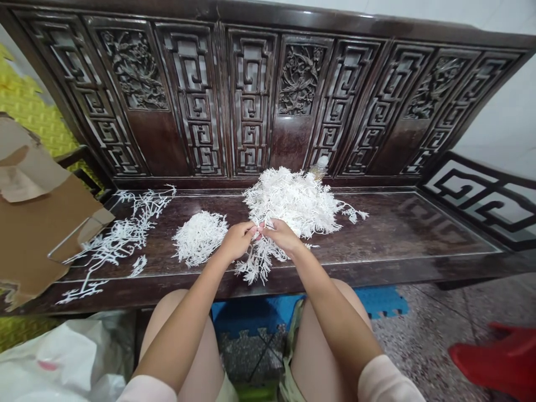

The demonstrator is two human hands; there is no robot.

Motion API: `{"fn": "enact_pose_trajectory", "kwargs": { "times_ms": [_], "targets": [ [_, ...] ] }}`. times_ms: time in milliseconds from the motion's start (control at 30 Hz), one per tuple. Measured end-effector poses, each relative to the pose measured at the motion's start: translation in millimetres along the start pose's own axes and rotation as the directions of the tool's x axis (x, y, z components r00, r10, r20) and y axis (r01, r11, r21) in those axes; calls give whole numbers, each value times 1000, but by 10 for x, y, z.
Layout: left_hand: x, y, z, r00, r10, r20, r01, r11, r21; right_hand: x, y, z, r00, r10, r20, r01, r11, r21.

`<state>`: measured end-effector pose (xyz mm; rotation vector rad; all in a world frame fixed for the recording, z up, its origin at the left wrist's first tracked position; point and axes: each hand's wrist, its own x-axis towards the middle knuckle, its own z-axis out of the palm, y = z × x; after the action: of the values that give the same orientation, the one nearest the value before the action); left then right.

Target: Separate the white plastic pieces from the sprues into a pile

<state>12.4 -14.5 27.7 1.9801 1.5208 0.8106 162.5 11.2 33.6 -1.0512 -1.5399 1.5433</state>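
My left hand (pixel 239 240) and my right hand (pixel 281 234) meet at the front of a large heap of white branched plastic sprigs (pixel 293 195). Both are closed, with fingertips pinched together on a white sprig (pixel 257 262) whose frilly end hangs toward the bench's front edge. The exact spot gripped is too small to make out. Left of my left hand sits a smaller round pile of white sprigs (pixel 200 237). Farther left, bare white branching stems (pixel 125 234) lie loosely spread.
Everything lies on a dark wooden bench (pixel 397 229) with a carved backrest. A clear bottle (pixel 320 166) stands behind the heap. At the left are torn cardboard (pixel 37 223) and a white plastic bag (pixel 75 357). A red object (pixel 498 354) is on the floor at right.
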Motion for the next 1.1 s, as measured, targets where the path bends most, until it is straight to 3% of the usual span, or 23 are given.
{"fn": "enact_pose_trajectory", "kwargs": {
  "times_ms": [200, 400, 500, 600, 833, 1100],
  "targets": [
    [7, 13, -6, 993, 50, -107, -40, 995, 96, -24, -60, 28, 1000, -20, -18, 16, 982, -187],
    [-5, 32, 38, 988, 90, -129, -78, 993, 90, -48, -102, 11, 997, -27, 77, 47, 960, -276],
    [-5, 48, 39, 985, 97, -141, -85, 992, 89, -57, -123, 15, 998, -43, 38, 54, 930, -364],
    [-1, 50, 20, 986, 87, -145, -83, 996, 30, -55, -118, 24, 997, -70, -15, 57, 894, -444],
    [9, 19, -8, 996, -6, -92, -21, 957, -291, -16, -13, -22, 974, -223, -50, 160, 822, -546],
    [30, 27, 38, 992, 23, -124, -53, 969, -240, -3, -25, -27, 959, -281, -22, 214, 778, -590]
  ]
}}
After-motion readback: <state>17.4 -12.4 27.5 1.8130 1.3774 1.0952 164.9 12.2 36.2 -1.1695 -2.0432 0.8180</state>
